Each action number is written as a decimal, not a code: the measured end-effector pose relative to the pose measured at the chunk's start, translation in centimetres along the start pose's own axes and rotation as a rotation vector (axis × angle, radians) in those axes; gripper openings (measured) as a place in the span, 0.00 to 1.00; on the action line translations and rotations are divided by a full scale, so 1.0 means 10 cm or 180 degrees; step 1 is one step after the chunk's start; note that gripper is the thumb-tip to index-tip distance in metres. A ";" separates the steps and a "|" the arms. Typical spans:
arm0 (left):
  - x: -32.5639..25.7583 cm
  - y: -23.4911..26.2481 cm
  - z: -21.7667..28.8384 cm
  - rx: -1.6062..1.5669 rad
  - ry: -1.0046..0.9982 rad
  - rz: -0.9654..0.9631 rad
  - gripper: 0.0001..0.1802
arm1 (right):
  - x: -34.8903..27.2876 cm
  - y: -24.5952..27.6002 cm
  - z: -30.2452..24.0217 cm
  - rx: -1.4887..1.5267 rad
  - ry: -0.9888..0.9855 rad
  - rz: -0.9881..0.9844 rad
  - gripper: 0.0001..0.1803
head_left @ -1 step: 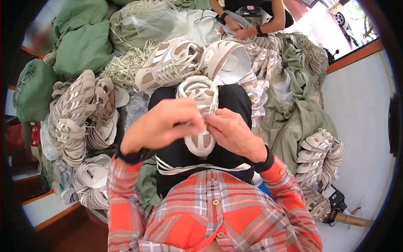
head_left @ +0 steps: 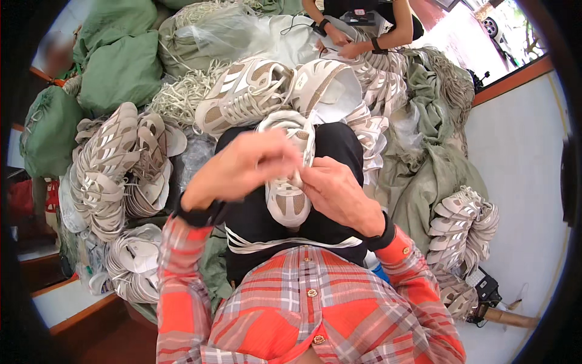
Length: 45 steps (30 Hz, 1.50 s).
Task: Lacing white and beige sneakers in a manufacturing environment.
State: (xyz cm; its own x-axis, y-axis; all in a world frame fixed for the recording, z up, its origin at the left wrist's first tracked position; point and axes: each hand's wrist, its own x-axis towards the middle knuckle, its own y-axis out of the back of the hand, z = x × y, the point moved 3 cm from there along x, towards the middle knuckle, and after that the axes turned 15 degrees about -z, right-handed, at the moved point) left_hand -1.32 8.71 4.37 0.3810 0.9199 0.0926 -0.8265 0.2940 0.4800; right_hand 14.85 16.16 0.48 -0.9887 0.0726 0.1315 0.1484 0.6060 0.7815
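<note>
A beige and white sneaker upper (head_left: 288,209) lies across my lap, toe toward me, with pale laces at its opening. My right hand (head_left: 339,193) is closed at its right side, thumb and fingertips pinching a pale shoelace (head_left: 297,179) at the eyelets. Over the upper's middle hovers my left hand (head_left: 251,167), fingers curled and smeared by motion, so whether it holds a lace end cannot be told. Just beyond my knees rest two more uppers, a laced one (head_left: 245,97) on the left and another (head_left: 324,85) with a white lining on the right.
Stacked uppers (head_left: 106,170) stand at my left, and another stack (head_left: 464,227) is at the right. A bundle of loose laces (head_left: 188,91) lies ahead, near green sacks (head_left: 121,70). Across from me, another person's hands (head_left: 345,45) work. White laces (head_left: 260,244) cross my lap.
My left hand has moved up and slightly right over the shoe upper. My right hand stays nearly in place at the eyelets.
</note>
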 end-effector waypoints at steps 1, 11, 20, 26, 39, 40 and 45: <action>0.11 0.02 -0.26 0.0276 0.0405 0.0520 0.06 | -0.01 0.03 -0.06 -0.0143 -0.0152 -0.0080 0.06; 0.35 -0.08 -1.06 0.0223 0.1106 0.0634 0.13 | -0.01 0.23 -0.21 -0.0274 0.0149 0.0308 0.08; 0.08 -0.09 -0.02 0.0135 0.0020 0.1915 0.12 | 0.40 0.72 -0.11 0.0594 -0.0119 0.1112 0.04; -0.11 -0.25 0.24 0.0832 0.0136 0.1891 0.03 | 0.33 0.63 -0.45 0.0169 0.0186 0.1168 0.05; -0.13 0.18 -1.21 0.1256 0.1963 0.0113 0.30 | 0.58 1.31 1.32 -0.0738 -0.0513 -0.0310 0.40; -0.02 0.23 -1.23 0.0840 0.2289 -0.0673 0.30 | 0.72 1.29 1.70 -0.0854 -0.0294 -0.0513 0.44; 0.11 0.30 -1.57 0.0456 0.2568 -0.1044 0.34 | 1.37 0.93 1.88 -0.0375 0.0388 -0.1961 0.53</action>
State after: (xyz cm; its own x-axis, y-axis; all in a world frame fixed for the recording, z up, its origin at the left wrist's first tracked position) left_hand -9.91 14.66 -7.77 0.1366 0.7135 -0.6872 -0.6464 0.5899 0.4839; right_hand 2.26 37.70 -1.89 -0.8848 -0.3563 -0.3002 -0.4380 0.4163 0.7968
